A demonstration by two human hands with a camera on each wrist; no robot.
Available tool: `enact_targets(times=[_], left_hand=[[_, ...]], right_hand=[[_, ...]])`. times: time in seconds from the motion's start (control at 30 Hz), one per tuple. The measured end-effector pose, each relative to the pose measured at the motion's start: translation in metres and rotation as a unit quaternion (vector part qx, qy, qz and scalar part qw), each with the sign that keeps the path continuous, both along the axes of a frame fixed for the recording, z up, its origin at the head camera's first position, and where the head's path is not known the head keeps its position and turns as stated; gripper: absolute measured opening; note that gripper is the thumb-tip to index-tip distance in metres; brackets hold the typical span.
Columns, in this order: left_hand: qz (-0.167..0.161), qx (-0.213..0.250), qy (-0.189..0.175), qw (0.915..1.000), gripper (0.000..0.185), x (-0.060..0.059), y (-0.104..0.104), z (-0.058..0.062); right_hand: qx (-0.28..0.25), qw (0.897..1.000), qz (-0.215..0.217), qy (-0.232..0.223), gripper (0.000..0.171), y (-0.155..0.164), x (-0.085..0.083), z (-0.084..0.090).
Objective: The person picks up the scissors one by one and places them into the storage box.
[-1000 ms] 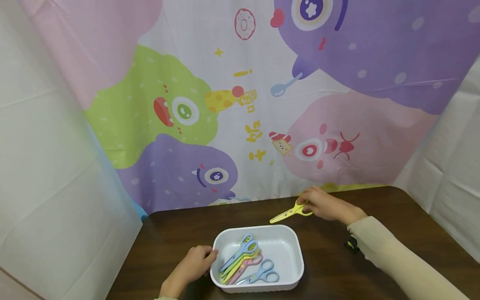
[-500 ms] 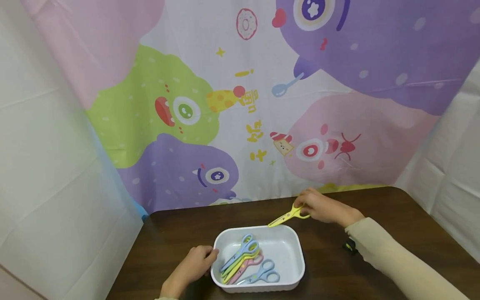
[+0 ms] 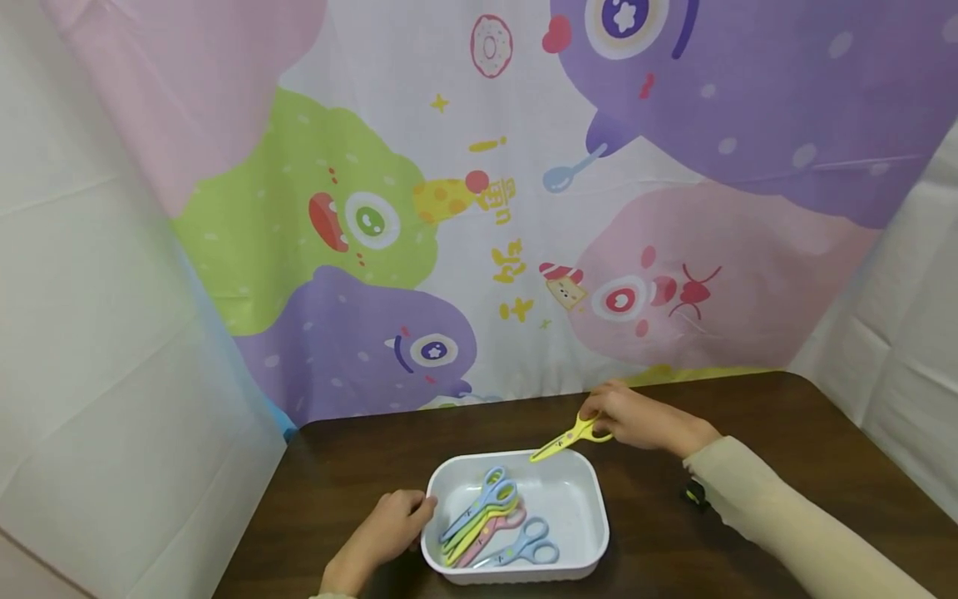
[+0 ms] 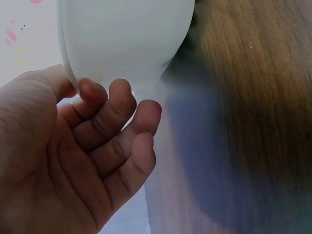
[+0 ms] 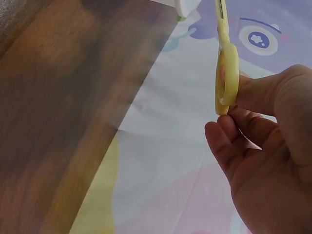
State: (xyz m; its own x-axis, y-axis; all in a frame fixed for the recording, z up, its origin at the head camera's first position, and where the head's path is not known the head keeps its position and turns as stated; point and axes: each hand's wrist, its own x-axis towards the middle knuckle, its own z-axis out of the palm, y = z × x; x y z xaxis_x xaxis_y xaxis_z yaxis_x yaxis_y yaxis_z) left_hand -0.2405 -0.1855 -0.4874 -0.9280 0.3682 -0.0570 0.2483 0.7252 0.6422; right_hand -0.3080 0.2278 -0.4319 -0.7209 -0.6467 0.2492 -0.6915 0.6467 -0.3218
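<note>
Brown table [image 3: 748,416], yellow scissors [image 3: 569,438] in R hand [image 3: 636,420] grip

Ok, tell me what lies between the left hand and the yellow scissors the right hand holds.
In the head view, the white tray with its scissors pile lies between the left hand and the yellow scissors.

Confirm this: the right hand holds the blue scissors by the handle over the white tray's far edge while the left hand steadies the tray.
Wrong colour. The right hand holds yellow scissors, as the head and right wrist views show; the blue pairs lie in the white tray. The left hand does steady the tray.
</note>
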Motion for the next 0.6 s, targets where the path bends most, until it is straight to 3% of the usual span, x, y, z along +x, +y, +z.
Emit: enact_targets(times=[0.6], left_hand=[[-0.002, 0.003, -0.003, 1.0, 0.037, -0.002, -0.002, -0.001]], right_hand=[[0.002, 0.999, 0.035, 0.004, 0.014, -0.013, 0.004, 0.006]])
